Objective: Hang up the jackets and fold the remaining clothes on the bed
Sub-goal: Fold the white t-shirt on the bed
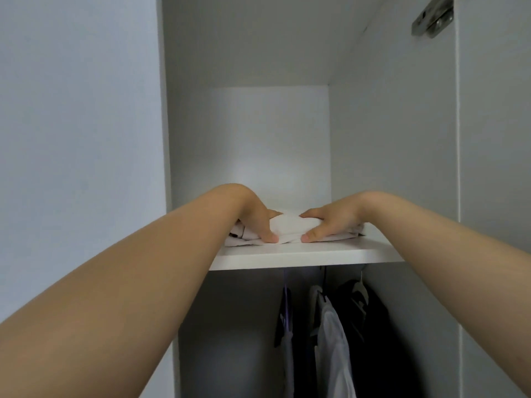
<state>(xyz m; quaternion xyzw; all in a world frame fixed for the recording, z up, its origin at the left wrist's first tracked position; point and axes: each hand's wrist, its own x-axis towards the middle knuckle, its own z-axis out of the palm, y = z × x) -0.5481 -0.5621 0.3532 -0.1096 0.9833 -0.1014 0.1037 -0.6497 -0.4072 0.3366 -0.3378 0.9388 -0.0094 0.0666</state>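
the left hand (pixel 257 222) sits at the left end of the folded white garment (pixel 288 229), fingers curled over its top and thumb pressed against the near face, so it holds that end in a narrow clamp. the garment lies straight between the two hands, its long axis running side to side, parallel to the front edge of the shelf (pixel 301 258) it rests on, with a little of the bundle sticking out past the outer side of each hand. the right hand (pixel 334 221) mirrors the left at the other end, fingers over the top and thumb on the near face, gripping the same bundle. neither hand looks nearer than the other; the thumbs almost meet at the middle of the near face. bare shelf lies beyond the fingertips, and only a narrow strip lies on the thumb side, so i judge the next move to be a short even push away from the body, then letting go. below the hands, under the shelf, a white shirt (pixel 333 334) and to its right a dark jacket (pixel 370 317) hang on hangers.
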